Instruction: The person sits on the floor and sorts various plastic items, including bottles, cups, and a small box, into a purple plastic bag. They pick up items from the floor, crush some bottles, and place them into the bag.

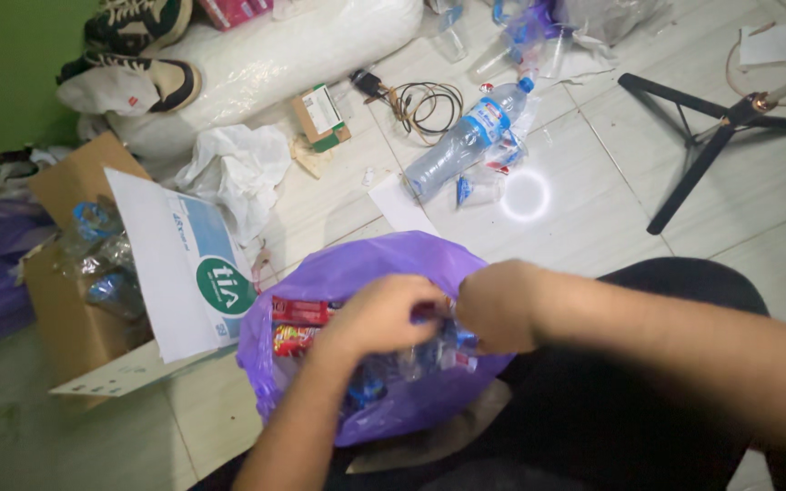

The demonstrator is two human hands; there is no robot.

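1. Head view, near field: left hand and right hand meet over the open mouth of a purple plastic bag on the person's lap, centre frame.
2. Left hand's fingers are curled down into the bag contents; right hand's fingers are closed around a clear crinkly wrapper at the bag mouth. Exact pinch is blurred, so I cannot tell how tight it is.
3. Inside the bag: red snack packets at 9 o'clock of the left hand, plus clear and blue wrappers below the hands. The bag looks part filled, its mouth not tied.
4. At 9 o'clock of the bag: cardboard box holding plastic scraps, with a white printed panel leaning on it.
5. Further out on the tiled floor, loose items are not yet bagged: clear water bottle at 12 o'clock, crumpled white plastic at 11, small carton, coiled black cable.
6. Far at 2 o'clock: black tripod legs.
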